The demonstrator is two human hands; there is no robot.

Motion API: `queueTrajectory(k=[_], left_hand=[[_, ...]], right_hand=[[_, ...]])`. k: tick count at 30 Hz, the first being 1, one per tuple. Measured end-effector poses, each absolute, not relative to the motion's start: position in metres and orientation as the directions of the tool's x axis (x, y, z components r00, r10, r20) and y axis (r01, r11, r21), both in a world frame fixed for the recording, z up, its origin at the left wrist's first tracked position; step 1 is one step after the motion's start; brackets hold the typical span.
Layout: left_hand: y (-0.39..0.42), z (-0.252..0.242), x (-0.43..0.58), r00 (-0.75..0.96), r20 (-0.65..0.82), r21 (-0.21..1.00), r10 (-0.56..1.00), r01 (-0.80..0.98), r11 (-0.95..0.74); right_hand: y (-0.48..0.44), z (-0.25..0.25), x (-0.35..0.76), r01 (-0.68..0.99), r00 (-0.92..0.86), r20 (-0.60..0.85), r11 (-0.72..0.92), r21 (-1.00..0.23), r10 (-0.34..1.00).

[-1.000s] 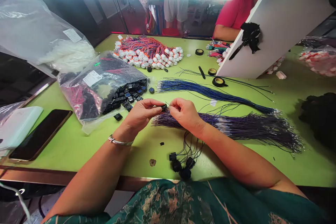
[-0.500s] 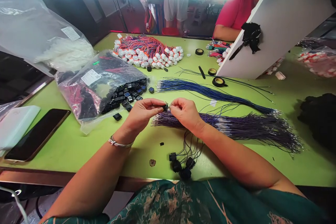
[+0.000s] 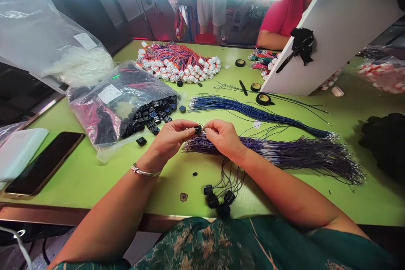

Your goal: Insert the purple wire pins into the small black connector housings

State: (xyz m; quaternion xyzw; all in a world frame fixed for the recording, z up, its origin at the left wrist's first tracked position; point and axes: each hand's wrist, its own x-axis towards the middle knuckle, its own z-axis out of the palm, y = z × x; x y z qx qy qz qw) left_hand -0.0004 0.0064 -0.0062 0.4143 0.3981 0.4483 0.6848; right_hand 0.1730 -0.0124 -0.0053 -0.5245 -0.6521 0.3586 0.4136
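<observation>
A small black connector (image 3: 198, 129) is pinched between the thumb and fingers of my left hand (image 3: 172, 138). Close beside it, my right hand (image 3: 223, 136) pinches a thin wire (image 3: 203, 128) whose end is at the connector; whether it is inserted I cannot tell. Beneath my hands lies a bundle of dark purple wires (image 3: 297, 156), with a bundle of blue wires (image 3: 247, 112) behind it. Nearer my body, several black connectors (image 3: 223, 209) with wires attached rest on the green table. Loose black connectors (image 3: 148, 114) spill from a clear plastic bag (image 3: 126, 80) at the left.
A phone (image 3: 46, 162) and a white box-like object (image 3: 23, 152) lie at left. White connectors with orange wires (image 3: 180, 65) are piled at the back. Black tape rolls (image 3: 263, 99) sit near a white panel (image 3: 338, 29). Behind the panel is a person in a pink sleeve (image 3: 278, 14).
The connector in my left hand has shifted very slightly left and shows more clearly. My right hand has barely moved and keeps its pinch.
</observation>
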Motion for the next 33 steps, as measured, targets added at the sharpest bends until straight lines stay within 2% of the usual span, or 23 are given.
queueTrajectory(k=[4, 8, 16, 26, 33], left_hand=[[0.006, -0.006, -0.001, 0.281, -0.181, 0.92, 0.942, -0.29, 0.263], [0.007, -0.006, -0.001, 0.274, -0.187, 0.922, 0.943, -0.283, 0.264], [0.007, -0.003, -0.003, 0.282, -0.2, 0.918, 0.938, -0.282, 0.281], [0.007, -0.008, -0.001, 0.291, -0.175, 0.943, 0.941, -0.225, 0.245], [0.008, -0.009, -0.004, 0.277, -0.142, 0.979, 0.95, -0.1, 0.176]], right_hand=[[-0.011, -0.005, 0.174, 0.4, -0.088, 0.174, 0.195, -0.896, 0.981], [-0.01, -0.006, 0.173, 0.332, -0.055, 0.131, 0.142, -0.932, 0.99], [-0.01, -0.009, 0.175, 0.23, -0.064, 0.14, 0.152, -0.961, 0.988], [-0.014, -0.015, 0.173, 0.373, -0.08, 0.226, 0.24, -0.896, 0.971], [-0.016, -0.018, 0.171, 0.441, -0.064, 0.275, 0.275, -0.854, 0.959]])
